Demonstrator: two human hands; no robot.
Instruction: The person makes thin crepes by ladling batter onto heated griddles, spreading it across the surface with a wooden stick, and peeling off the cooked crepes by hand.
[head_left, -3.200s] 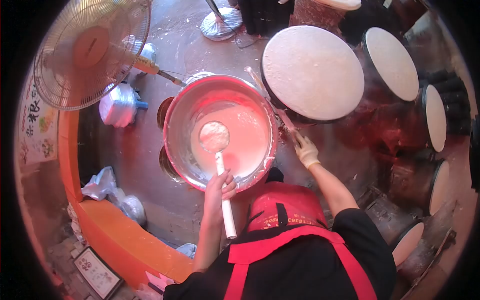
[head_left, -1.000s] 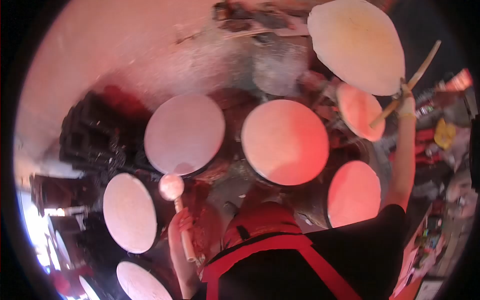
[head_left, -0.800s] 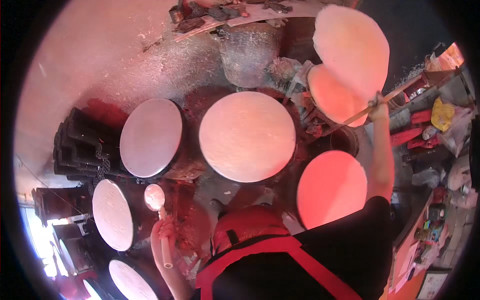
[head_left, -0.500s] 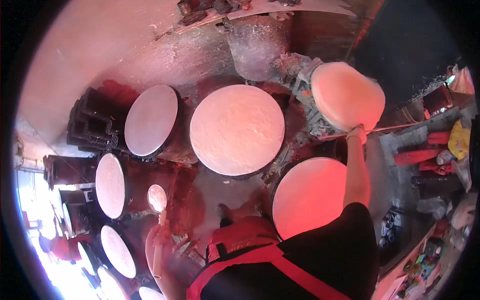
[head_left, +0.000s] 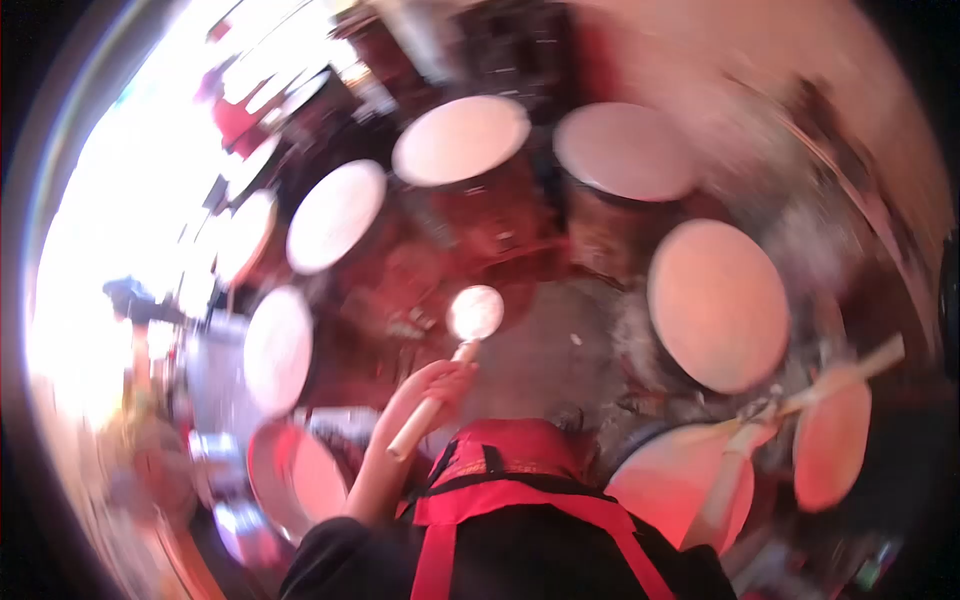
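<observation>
My left hand (head_left: pixel 440 388) is closed around the wooden handle of a ladle (head_left: pixel 475 314), whose round bowl looks pale and bright over the dark floor. At the right, my blurred right hand (head_left: pixel 758 430) grips a light wooden stick (head_left: pixel 860 370) that points outward to the right. A round griddle with a reddish-lit top (head_left: pixel 660 475) lies beneath my right forearm. Just beyond that hand is a pile of thin round flatbreads (head_left: pixel 834 440). Another griddle, covered by a pale layer (head_left: pixel 718 305), stands ahead of it.
More round griddles curve around the front and left, among them a pale one (head_left: pixel 462 140), a greyish one (head_left: pixel 625 150) and a white one (head_left: pixel 337 216). A wide basin (head_left: pixel 300 475) stands by my left elbow. A person in red (head_left: pixel 235 120) is at the far left.
My view has swung left, so the griddles have shifted right. My right hand has left the flatbread pile's edge and now holds a wooden stick. The ladle stays in my left hand.
</observation>
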